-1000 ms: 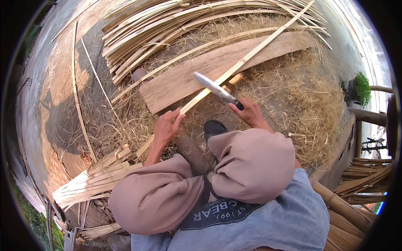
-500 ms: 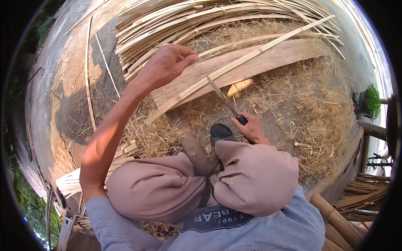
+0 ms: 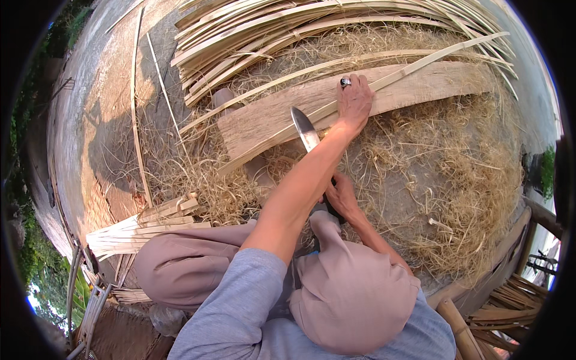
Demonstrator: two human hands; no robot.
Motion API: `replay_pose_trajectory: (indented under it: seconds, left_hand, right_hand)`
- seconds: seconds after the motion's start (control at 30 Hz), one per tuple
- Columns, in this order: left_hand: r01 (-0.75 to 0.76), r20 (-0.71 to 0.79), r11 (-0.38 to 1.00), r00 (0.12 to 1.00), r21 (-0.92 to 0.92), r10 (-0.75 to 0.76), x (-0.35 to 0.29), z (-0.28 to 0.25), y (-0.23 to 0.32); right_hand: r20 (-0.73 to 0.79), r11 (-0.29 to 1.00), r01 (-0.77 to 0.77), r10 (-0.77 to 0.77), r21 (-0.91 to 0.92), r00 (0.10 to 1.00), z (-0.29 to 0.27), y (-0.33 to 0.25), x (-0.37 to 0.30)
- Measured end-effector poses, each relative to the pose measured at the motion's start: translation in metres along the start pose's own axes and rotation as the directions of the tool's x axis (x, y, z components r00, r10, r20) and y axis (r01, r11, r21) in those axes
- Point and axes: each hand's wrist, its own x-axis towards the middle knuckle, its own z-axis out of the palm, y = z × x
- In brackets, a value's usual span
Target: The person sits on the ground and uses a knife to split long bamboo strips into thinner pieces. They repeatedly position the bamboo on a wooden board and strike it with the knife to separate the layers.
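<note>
A wooden plank (image 3: 414,93) lies in front of me with a long pale bamboo strip (image 3: 414,67) slanting across it. My left hand (image 3: 355,101), wearing a ring, has its fingers closed over this strip near the plank's middle. Below it, my right hand (image 3: 342,195) grips a knife (image 3: 307,133) by its dark handle. The blade points away from me and slightly left, its tip beyond the strip's near part. My left forearm crosses in front of the knife and hides part of the blade and handle. Another thin strip (image 3: 264,88) runs along the plank's far side.
A large pile of bamboo strips (image 3: 252,45) lies at the far side. Curly shavings (image 3: 456,174) cover the ground to the right. A bundle of strips (image 3: 147,228) sits by my left knee, and a bamboo pole (image 3: 459,327) is at the lower right.
My left hand has swung right from the air onto the bamboo strip and closed on it. The knife has turned, now showing its blade flat. My right hand has shifted slightly left and nearer me.
</note>
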Motion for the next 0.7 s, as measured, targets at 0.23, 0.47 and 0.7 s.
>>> replay_pose_trajectory:
  seconds: [0.23,0.47,0.7]
  left_hand:
    - [-0.065,-0.020,0.991,0.998,-0.116,0.063,0.027,0.028,0.013]
    - [-0.013,-0.042,0.988,0.999,-0.153,0.007,0.025,0.030,0.010]
    - [-0.006,-0.080,0.975,0.997,-0.223,-0.013,0.023,0.028,0.008]
  right_hand:
    - [-0.280,0.908,0.393,-0.418,-0.145,0.864,0.003,0.040,0.045]
    - [-0.113,0.945,0.280,-0.300,-0.166,0.947,-0.001,0.006,0.024]
    - [0.083,0.996,0.023,-0.030,0.082,0.996,0.007,0.013,0.021]
